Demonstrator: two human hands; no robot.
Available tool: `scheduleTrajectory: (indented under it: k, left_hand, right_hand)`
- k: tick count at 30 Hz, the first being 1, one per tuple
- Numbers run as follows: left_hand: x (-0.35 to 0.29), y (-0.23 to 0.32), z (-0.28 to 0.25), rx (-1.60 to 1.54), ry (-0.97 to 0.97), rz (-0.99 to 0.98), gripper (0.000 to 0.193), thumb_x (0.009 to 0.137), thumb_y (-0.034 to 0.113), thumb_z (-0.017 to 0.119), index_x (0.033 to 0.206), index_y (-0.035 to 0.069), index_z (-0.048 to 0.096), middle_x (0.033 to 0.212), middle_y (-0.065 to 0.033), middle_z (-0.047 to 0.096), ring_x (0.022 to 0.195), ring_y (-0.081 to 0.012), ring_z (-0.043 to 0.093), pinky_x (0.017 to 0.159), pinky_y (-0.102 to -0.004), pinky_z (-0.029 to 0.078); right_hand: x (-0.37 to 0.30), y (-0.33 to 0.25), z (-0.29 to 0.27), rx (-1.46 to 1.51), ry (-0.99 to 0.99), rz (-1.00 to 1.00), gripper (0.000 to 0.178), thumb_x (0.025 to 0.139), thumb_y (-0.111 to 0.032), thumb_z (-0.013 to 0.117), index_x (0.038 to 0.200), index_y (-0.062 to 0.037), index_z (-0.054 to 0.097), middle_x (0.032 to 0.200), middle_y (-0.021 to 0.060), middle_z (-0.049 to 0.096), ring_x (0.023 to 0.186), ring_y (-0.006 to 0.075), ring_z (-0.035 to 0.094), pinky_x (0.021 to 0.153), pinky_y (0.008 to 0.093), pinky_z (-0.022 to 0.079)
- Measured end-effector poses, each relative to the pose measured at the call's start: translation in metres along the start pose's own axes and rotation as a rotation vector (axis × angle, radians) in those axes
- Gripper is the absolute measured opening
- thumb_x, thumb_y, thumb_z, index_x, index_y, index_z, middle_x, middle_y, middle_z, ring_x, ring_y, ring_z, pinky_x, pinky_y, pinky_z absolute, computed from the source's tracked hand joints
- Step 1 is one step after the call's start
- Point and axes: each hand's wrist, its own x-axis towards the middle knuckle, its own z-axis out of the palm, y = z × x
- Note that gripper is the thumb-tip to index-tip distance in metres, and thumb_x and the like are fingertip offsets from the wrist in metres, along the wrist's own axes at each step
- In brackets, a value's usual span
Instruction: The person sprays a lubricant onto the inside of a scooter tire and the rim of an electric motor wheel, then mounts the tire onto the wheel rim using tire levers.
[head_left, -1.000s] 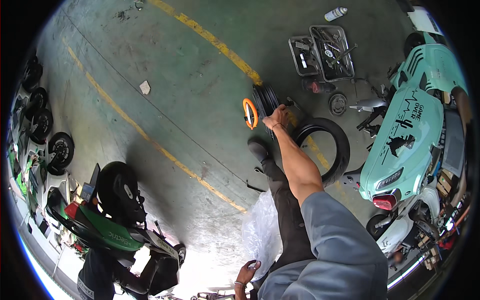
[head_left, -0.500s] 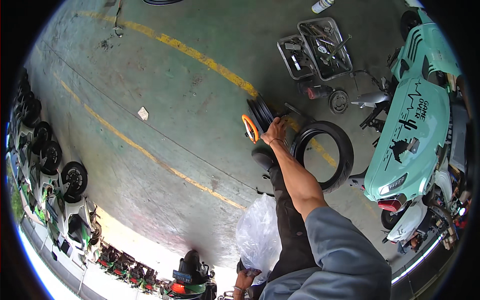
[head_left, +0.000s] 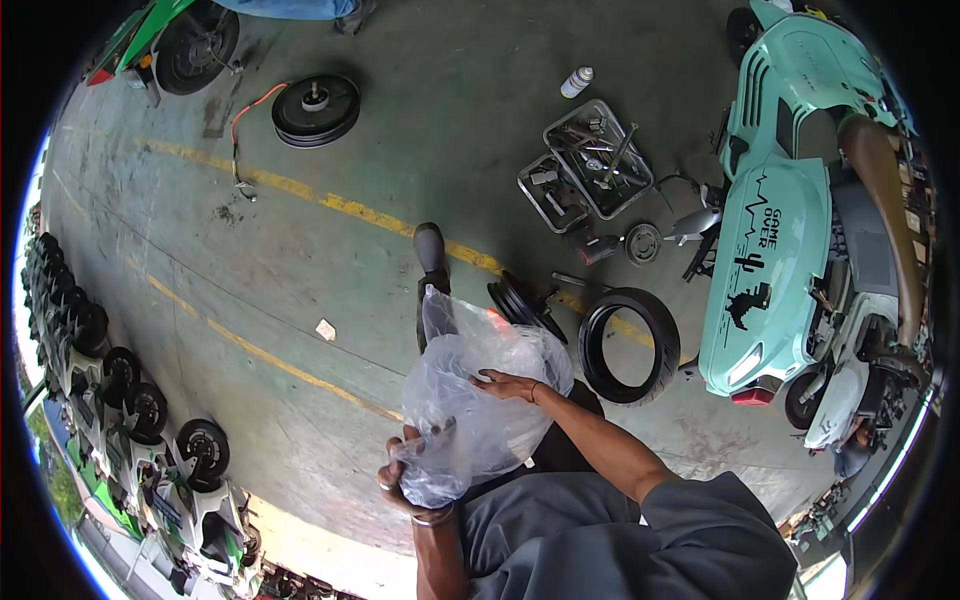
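A crumpled clear plastic bag is spread over my lap and hangs in front of me. At its lower left end my left hand grips the gathered film, fingers wrapped round it. My right hand lies against the bag's middle, fingers stretched out and nothing grasped. Through the film's upper edge shows a small orange patch. Just beyond the bag, a black wheel rim stands on the floor, partly hidden. To its right lies a black tyre.
Two metal trays of tools lie ahead, with a spray can, a power tool and a round metal part nearby. A mint scooter stands at right. Another wheel lies far left; motorcycles line the left.
My right hand has left the wheel rim and orange-ringed item and come back onto the bag. My left hand has lifted the bag up into the middle of view. The view has shifted.
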Motion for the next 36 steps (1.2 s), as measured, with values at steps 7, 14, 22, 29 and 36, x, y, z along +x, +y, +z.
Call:
scheduleTrajectory:
  k: [7, 14, 22, 29, 36]
  left_hand:
    - [0.307, 0.034, -0.011, 1.359, -0.379, -0.558, 0.050, 0.080, 0.012, 0.074, 0.122, -0.002, 0.052, 0.111, -0.0119, 0.062, 0.102, -0.0186, 0.058, 0.091, -0.0338, 0.045]
    - [0.281, 0.017, 0.111, 1.265, -0.648, -0.994, 0.052, 0.075, 0.010, 0.078, 0.120, -0.003, 0.055, 0.110, -0.0098, 0.065, 0.096, -0.0176, 0.061, 0.087, -0.0329, 0.050]
    - [0.366, 0.010, 0.211, 1.457, -0.872, -0.665, 0.040, 0.085, 0.027, 0.067, 0.114, -0.001, 0.061, 0.108, -0.0119, 0.067, 0.097, -0.0223, 0.064, 0.087, -0.0368, 0.052]
    - [0.304, -0.065, 0.212, 1.741, -1.247, -0.934, 0.049, 0.086, 0.033, 0.066, 0.120, 0.000, 0.057, 0.107, -0.0146, 0.066, 0.100, -0.0256, 0.064, 0.090, -0.0390, 0.051]
    - [0.294, -0.102, 0.154, 1.962, -1.495, -1.213, 0.057, 0.086, 0.039, 0.066, 0.127, 0.001, 0.053, 0.106, -0.0173, 0.066, 0.103, -0.0289, 0.063, 0.093, -0.0413, 0.051]
  right_hand:
    - [-0.081, -0.235, -0.117, 0.391, 0.024, -0.558, 0.067, 0.084, -0.048, 0.065, 0.132, -0.0016, 0.051, 0.118, 0.0170, 0.062, 0.114, 0.0263, 0.058, 0.100, 0.0352, 0.043]
    - [-0.071, -0.263, -0.154, 0.916, 0.823, -0.689, 0.043, 0.085, -0.020, 0.069, 0.122, 0.0003, 0.057, 0.111, 0.0097, 0.064, 0.099, 0.0168, 0.061, 0.090, 0.0295, 0.048]
    - [-0.114, -0.202, -0.036, 1.457, 0.564, -1.078, 0.044, 0.095, -0.027, 0.057, 0.130, 0.0004, 0.053, 0.125, 0.0121, 0.059, 0.118, 0.0203, 0.053, 0.105, 0.0335, 0.037]
    - [-0.203, -0.189, -0.011, 1.546, 1.181, -0.961, 0.087, 0.082, -0.034, 0.074, 0.148, -0.0023, 0.027, 0.146, 0.0122, 0.038, 0.135, 0.0309, 0.036, 0.102, 0.0437, 0.043]
    - [-0.118, -0.174, -0.066, 1.888, 1.220, -0.672, 0.047, 0.073, -0.008, 0.074, 0.117, 0.0033, 0.060, 0.090, 0.0141, 0.069, 0.081, 0.0277, 0.068, 0.075, 0.0369, 0.054]
